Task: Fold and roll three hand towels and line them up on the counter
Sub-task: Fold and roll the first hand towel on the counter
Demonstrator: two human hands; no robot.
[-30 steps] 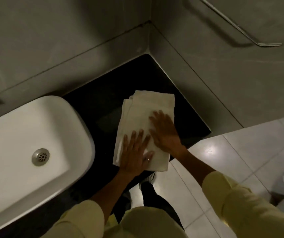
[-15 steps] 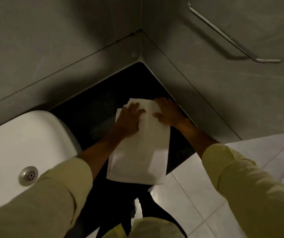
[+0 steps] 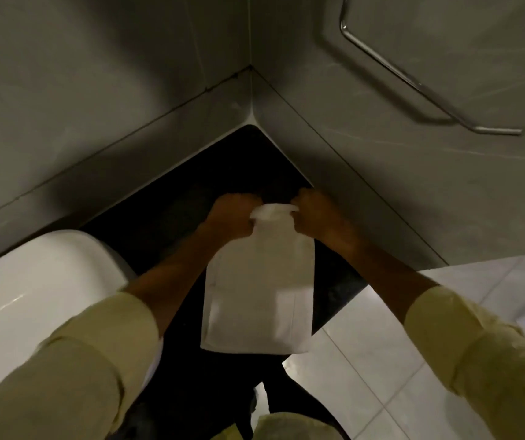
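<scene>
A white hand towel (image 3: pixel 259 290), folded into a long narrow strip, lies on the black counter (image 3: pixel 172 211) and its near end hangs over the counter's front edge. My left hand (image 3: pixel 231 217) and my right hand (image 3: pixel 316 217) each grip a far corner of the towel. Between them the far end is curled up into a small roll (image 3: pixel 273 211). Both hands are closed around that rolled edge. No other towel is in view.
A white basin (image 3: pixel 32 296) sits on the counter to the left. Grey tiled walls meet in a corner right behind the towel. A chrome towel rail (image 3: pixel 429 93) hangs on the right wall. White floor tiles (image 3: pixel 381 360) lie below on the right.
My hands moved from pressing flat on the towel's near part to its far end, then closed on that end and curled it into a roll. The camera leaned in closer.
</scene>
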